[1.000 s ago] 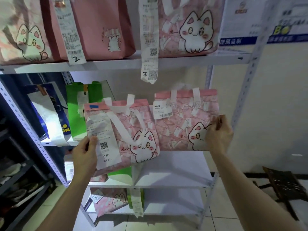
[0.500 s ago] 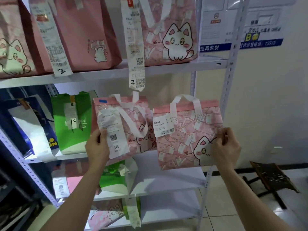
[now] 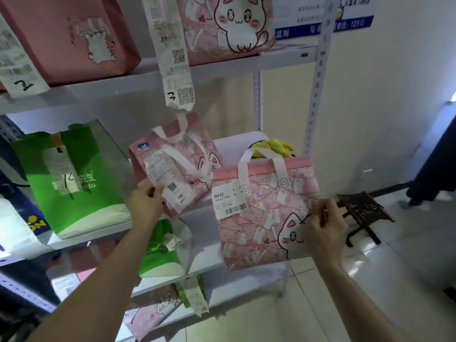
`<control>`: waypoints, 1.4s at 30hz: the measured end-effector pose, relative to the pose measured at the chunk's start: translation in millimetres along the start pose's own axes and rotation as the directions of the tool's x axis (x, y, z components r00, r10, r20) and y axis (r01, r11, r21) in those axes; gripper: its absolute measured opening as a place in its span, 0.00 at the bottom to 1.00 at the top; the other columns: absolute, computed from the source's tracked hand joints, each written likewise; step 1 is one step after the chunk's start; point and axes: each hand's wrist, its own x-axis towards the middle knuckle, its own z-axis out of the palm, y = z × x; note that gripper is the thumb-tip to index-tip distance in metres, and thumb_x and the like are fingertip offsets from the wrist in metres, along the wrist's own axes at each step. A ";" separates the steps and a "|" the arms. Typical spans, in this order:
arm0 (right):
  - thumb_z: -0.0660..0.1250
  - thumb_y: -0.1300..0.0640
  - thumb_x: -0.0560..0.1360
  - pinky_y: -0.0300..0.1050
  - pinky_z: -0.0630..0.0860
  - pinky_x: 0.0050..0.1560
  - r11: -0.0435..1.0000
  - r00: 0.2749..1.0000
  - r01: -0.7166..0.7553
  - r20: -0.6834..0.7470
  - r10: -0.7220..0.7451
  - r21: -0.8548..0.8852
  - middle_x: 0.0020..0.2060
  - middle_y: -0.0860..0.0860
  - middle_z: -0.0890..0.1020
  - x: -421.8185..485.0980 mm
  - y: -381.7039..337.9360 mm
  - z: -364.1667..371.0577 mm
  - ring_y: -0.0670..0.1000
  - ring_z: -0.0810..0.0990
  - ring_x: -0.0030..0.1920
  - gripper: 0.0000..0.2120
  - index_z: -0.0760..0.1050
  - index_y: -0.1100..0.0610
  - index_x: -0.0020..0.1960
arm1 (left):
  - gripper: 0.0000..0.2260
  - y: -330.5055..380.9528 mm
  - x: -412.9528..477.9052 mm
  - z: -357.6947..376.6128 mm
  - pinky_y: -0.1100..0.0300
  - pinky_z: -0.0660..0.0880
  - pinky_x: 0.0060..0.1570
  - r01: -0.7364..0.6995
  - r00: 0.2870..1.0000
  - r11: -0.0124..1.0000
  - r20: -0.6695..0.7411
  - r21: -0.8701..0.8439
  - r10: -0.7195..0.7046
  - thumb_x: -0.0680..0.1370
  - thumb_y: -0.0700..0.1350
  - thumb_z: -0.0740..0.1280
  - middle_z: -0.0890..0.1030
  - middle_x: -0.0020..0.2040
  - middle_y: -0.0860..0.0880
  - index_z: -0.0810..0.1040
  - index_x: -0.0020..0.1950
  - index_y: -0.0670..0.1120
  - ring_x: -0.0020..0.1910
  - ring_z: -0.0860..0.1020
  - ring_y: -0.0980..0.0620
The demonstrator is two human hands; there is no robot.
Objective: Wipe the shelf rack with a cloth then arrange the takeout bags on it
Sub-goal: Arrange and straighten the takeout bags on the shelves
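My left hand grips the lower left edge of a pink cat-print takeout bag with a long receipt, tilted back over the middle shelf of the white rack. Fingers of my right hand pinch the right edge of a second pink cat bag, labelled J8022, held upright in front of the shelf's edge. A yellow cloth lies on the shelf behind that bag.
A green bag stands at the left of the same shelf. Pink bags with hanging receipts fill the shelf above. More bags sit on the lower shelves. A dark stool stands on the tiled floor at the right.
Both bags have risen toward the middle shelf. The left bag now tilts back onto the shelf. The view came closer and the yellow cloth shows behind the right bag.
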 end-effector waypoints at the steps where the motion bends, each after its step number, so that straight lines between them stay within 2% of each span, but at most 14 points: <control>1: 0.63 0.58 0.80 0.63 0.79 0.40 1.000 1.000 0.006 0.003 -0.006 -0.010 0.36 0.51 0.77 -6.9 4.3 0.4 0.59 0.77 0.40 0.08 0.70 0.50 0.42 | 0.11 -1.3 -5.4 -3.4 0.50 0.83 0.49 -0.002 1.000 1.000 0.025 -0.012 0.002 0.85 0.49 0.70 0.89 0.52 0.44 0.87 0.59 0.43 0.46 0.86 0.45; 6: 0.65 0.61 0.81 0.59 0.77 0.40 1.000 0.999 -0.012 0.030 0.013 -0.026 0.36 0.50 0.77 -41.9 12.8 8.5 0.56 0.77 0.39 0.10 0.71 0.52 0.42 | 0.10 6.3 -61.9 -22.9 0.57 0.79 0.42 -0.003 1.000 0.998 0.006 -0.068 0.003 0.84 0.53 0.71 0.86 0.44 0.52 0.84 0.54 0.47 0.40 0.83 0.54; 8: 0.64 0.61 0.82 0.56 0.75 0.38 1.000 0.999 0.003 0.049 -0.001 -0.025 0.36 0.49 0.76 -57.1 17.1 13.0 0.53 0.76 0.38 0.10 0.71 0.52 0.42 | 0.14 4.2 -97.2 -21.6 0.54 0.80 0.40 0.061 0.983 0.978 0.180 -0.198 -0.025 0.86 0.56 0.67 0.87 0.41 0.51 0.84 0.51 0.47 0.37 0.84 0.53; 10: 0.62 0.60 0.81 0.50 0.71 0.37 1.000 0.998 0.015 0.068 -0.013 -0.026 0.36 0.49 0.76 -70.9 27.5 18.2 0.48 0.75 0.39 0.08 0.71 0.53 0.43 | 0.21 0.7 -131.1 -17.2 0.51 0.83 0.39 0.151 0.876 0.955 0.482 -0.254 -0.011 0.85 0.63 0.64 0.88 0.43 0.49 0.85 0.53 0.48 0.39 0.86 0.50; 12: 0.60 0.57 0.80 0.46 0.69 0.38 0.999 0.994 -0.007 0.109 0.012 -0.041 0.38 0.50 0.77 -82.2 43.1 25.8 0.46 0.75 0.41 0.06 0.72 0.53 0.44 | 0.24 -13.4 -155.5 -5.5 0.51 0.84 0.40 0.143 0.757 0.970 0.653 -0.196 0.021 0.79 0.69 0.65 0.88 0.48 0.53 0.85 0.58 0.52 0.42 0.87 0.52; 14: 0.61 0.59 0.80 0.46 0.69 0.40 0.998 0.985 -0.012 0.174 0.022 -0.055 0.41 0.50 0.77 -88.0 63.9 36.2 0.49 0.76 0.42 0.06 0.71 0.52 0.45 | 0.18 -31.8 -170.3 9.1 0.57 0.83 0.44 0.054 0.719 0.998 0.695 -0.044 -0.009 0.78 0.67 0.69 0.88 0.51 0.58 0.84 0.61 0.57 0.44 0.85 0.57; 17: 0.59 0.60 0.80 0.52 0.73 0.41 0.994 0.945 -0.025 0.323 0.058 -0.106 0.42 0.51 0.75 -87.1 97.9 56.2 0.54 0.75 0.43 0.09 0.68 0.49 0.44 | 0.06 -57.7 -176.2 34.9 0.54 0.83 0.49 0.036 0.746 0.989 0.655 0.142 -0.121 0.83 0.55 0.71 0.87 0.47 0.59 0.85 0.57 0.57 0.42 0.84 0.59; 21: 0.59 0.58 0.80 0.59 0.78 0.46 0.967 0.851 0.022 0.513 0.115 -0.254 0.45 0.50 0.76 -71.0 140.5 87.7 0.57 0.76 0.47 0.09 0.67 0.44 0.47 | 0.08 -86.3 -175.0 73.3 0.47 0.86 0.38 0.209 0.753 0.949 0.579 0.237 -0.311 0.83 0.53 0.72 0.87 0.40 0.54 0.87 0.51 0.51 0.32 0.86 0.52; 23: 0.62 0.60 0.79 0.60 0.79 0.50 0.938 0.826 0.083 0.549 0.125 -0.338 0.48 0.49 0.77 -54.0 160.3 104.4 0.57 0.77 0.50 0.07 0.71 0.48 0.51 | 0.09 -94.4 -170.5 94.7 0.47 0.86 0.37 0.238 0.764 0.938 0.548 0.253 -0.342 0.82 0.53 0.74 0.88 0.40 0.52 0.88 0.52 0.48 0.30 0.86 0.52; 28: 0.59 0.57 0.82 0.55 0.79 0.42 0.919 0.821 0.163 0.566 0.076 -0.359 0.46 0.52 0.78 -0.8 187.1 147.5 0.58 0.78 0.45 0.03 0.71 0.52 0.51 | 0.18 -113.5 -148.4 154.3 0.44 0.86 0.45 0.304 0.831 0.931 0.421 0.204 -0.364 0.76 0.60 0.72 0.90 0.47 0.48 0.88 0.55 0.48 0.40 0.88 0.44; 32: 0.56 0.55 0.86 0.48 0.75 0.38 0.923 0.830 0.143 0.551 0.085 -0.358 0.46 0.52 0.77 32.5 204.8 178.6 0.55 0.78 0.43 0.06 0.71 0.53 0.53 | 0.10 -118.8 -127.3 202.0 0.39 0.86 0.50 0.333 0.862 0.930 0.351 0.153 -0.366 0.84 0.48 0.71 0.89 0.51 0.43 0.87 0.57 0.43 0.45 0.87 0.40; 35: 0.57 0.57 0.85 0.45 0.69 0.34 0.889 0.753 0.151 0.633 0.179 -0.431 0.48 0.52 0.80 44.8 233.8 199.3 0.56 0.80 0.45 0.04 0.71 0.54 0.56 | 0.06 -123.0 -120.2 233.8 0.43 0.85 0.49 0.308 0.853 0.933 0.380 0.184 -0.357 0.85 0.41 0.69 0.88 0.51 0.39 0.84 0.55 0.41 0.46 0.85 0.38; 38: 0.63 0.62 0.82 0.48 0.76 0.46 0.855 0.621 0.162 0.724 0.299 -0.493 0.57 0.54 0.81 46.1 254.7 205.4 0.57 0.81 0.53 0.10 0.73 0.57 0.64 | 0.03 -128.4 -126.0 250.4 0.45 0.84 0.50 0.285 0.822 0.912 0.414 0.295 -0.391 0.84 0.39 0.68 0.86 0.52 0.41 0.77 0.55 0.46 0.48 0.84 0.39; 42: 0.67 0.58 0.83 0.50 0.78 0.61 0.862 0.584 0.084 0.726 0.364 -0.500 0.66 0.55 0.79 38.0 255.8 193.1 0.57 0.80 0.64 0.17 0.70 0.58 0.70 | 0.13 -131.4 -139.5 244.0 0.47 0.83 0.57 0.383 0.790 0.906 0.443 0.182 -0.423 0.82 0.37 0.71 0.86 0.56 0.44 0.75 0.65 0.47 0.53 0.85 0.42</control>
